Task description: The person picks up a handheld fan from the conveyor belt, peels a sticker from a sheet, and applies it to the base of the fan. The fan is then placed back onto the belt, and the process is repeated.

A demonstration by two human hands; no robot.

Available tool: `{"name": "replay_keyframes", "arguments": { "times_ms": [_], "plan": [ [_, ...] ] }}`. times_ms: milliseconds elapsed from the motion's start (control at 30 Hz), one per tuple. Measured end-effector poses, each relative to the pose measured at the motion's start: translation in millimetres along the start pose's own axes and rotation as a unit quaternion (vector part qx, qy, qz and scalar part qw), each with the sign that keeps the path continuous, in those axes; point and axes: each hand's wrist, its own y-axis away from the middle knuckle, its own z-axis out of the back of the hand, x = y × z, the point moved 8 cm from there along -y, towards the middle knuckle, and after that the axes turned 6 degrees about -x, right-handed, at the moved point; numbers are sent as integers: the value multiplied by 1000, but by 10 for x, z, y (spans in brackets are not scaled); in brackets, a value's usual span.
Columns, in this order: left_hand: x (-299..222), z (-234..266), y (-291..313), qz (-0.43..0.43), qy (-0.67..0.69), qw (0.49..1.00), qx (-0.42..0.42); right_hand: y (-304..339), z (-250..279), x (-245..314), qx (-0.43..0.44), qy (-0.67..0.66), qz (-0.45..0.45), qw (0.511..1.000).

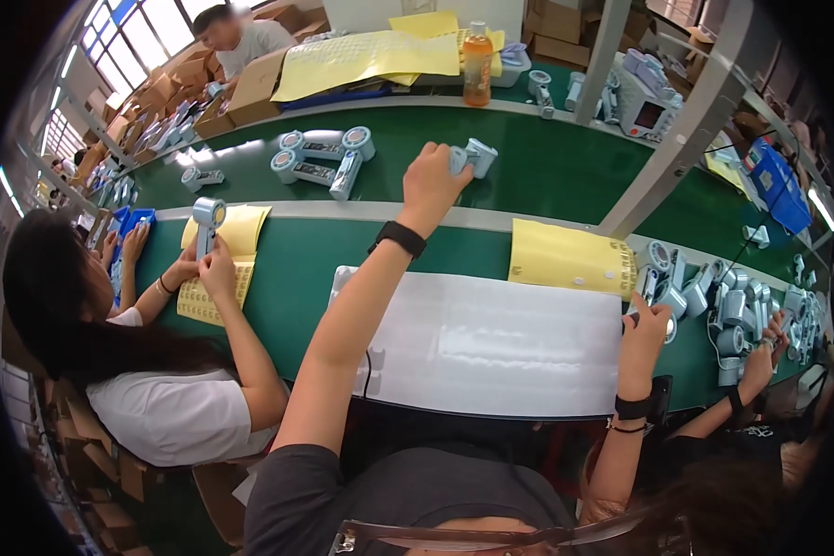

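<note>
My left hand (433, 190) reaches far over the green belt, its fingers closed on a light-blue handheld fan (480, 157). The fan is just above or on the belt; I cannot tell which. At the right end of the white mat (491, 343), my right hand (644, 335) is closed on a light-blue handheld fan (669, 330), mostly hidden behind the fingers. Beside that hand lies a pile of similar fans (690, 292). A yellow sticker sheet (565, 258) lies behind the mat, carrying small pale pieces.
Several fans (322, 151) rest on the belt to the left. A co-worker at left holds a fan (208, 218) over yellow sheets (236, 232); another person's hand (760, 360) works at right. A slanted metal post (676, 134) rises at right. A bottle (477, 65) stands beyond the belt.
</note>
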Motion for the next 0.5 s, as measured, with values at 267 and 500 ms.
{"name": "replay_keyframes", "arguments": {
  "times_ms": [267,500],
  "plan": [
    [-179,1937,830,87,351,914,-186,593,-88,1588,122,-277,100,948],
    [49,2404,1358,84,308,917,-238,1568,-587,2863,235,-324,289,870]
  ]
}}
